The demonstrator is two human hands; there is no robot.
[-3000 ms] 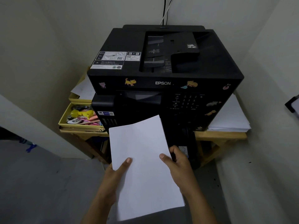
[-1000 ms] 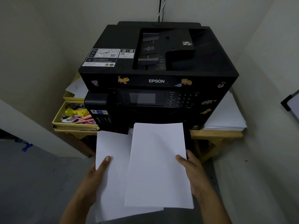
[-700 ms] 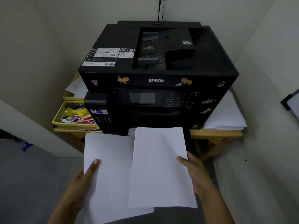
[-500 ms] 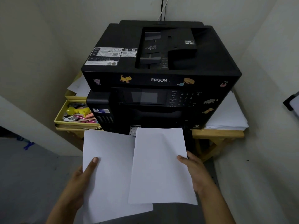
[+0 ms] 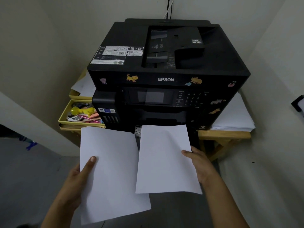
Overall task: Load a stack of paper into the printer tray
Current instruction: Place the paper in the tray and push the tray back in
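A black Epson printer [image 5: 166, 76] stands on a wooden table against the wall. In front of it I hold two batches of white paper side by side. My left hand [image 5: 79, 176] grips the left batch of paper [image 5: 111, 171] by its left edge, thumb on top. My right hand [image 5: 200, 163] grips the right batch of paper [image 5: 164, 158] by its right edge; its far edge reaches the printer's lower front. The right batch overlaps the left one slightly. The pulled-out printer tray [image 5: 195, 137] shows only as a dark strip beside the right batch.
A yellow tray [image 5: 63, 115] of stationery sits left of the printer, with loose sheets behind it. A stack of white paper [image 5: 233, 116] lies on the wooden table [image 5: 225, 134] at the right. Walls close in on both sides. Grey floor lies below.
One stack held in both hands has been split into two batches. My left hand drew its batch out to the left and the gap between them has widened.
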